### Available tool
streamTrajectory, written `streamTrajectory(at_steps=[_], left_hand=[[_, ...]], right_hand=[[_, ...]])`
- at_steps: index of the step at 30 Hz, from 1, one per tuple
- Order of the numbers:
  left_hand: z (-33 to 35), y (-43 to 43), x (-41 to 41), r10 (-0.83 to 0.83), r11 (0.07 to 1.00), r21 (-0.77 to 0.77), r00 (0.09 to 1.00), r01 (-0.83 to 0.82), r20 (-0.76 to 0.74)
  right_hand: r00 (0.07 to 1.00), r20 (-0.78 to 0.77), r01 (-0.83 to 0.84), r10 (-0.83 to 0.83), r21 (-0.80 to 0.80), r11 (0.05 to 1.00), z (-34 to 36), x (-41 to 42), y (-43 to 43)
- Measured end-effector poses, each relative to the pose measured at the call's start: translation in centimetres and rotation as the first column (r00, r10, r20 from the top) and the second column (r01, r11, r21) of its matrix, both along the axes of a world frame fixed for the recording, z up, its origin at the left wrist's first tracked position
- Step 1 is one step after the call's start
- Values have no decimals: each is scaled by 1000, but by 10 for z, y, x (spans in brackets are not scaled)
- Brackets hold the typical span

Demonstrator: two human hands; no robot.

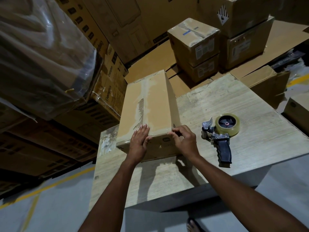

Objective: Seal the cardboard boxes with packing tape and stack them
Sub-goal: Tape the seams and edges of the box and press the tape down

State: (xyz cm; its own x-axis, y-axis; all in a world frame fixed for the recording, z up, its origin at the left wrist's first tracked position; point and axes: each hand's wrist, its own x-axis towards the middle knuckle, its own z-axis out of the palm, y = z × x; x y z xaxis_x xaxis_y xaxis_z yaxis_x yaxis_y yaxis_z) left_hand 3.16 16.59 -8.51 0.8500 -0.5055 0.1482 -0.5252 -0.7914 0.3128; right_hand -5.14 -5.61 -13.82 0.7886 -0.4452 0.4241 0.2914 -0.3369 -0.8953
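A long brown cardboard box (150,104) lies on the wooden table (234,104), its top seam covered by clear tape over a torn strip. My left hand (139,141) lies flat with fingers spread over the box's near top edge. My right hand (184,139) pinches the near right top corner of the box, fingers curled on the tape end there. A tape dispenser (220,133) with a clear roll and black handle rests on the table, to the right of my right hand, untouched.
Sealed boxes (195,47) are stacked two high beyond the table, more at the back right. Plastic-wrapped goods (38,52) and printed cartons crowd the left. Flattened cardboard covers the floor behind. A foot in a sandal (194,226) shows below the table.
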Motion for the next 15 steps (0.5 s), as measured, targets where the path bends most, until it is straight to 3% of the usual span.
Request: streamTrajectory(at_steps=[7,15], left_hand=[[2,6,-1,-66,990,125,998,65,-1],[4,12,3,-131,978,162,991,129,1]], right_hand=[[996,-64,-78,69,-152,985,-10,-5,-8],[989,-121,62,-85,-183,981,16,13,16]])
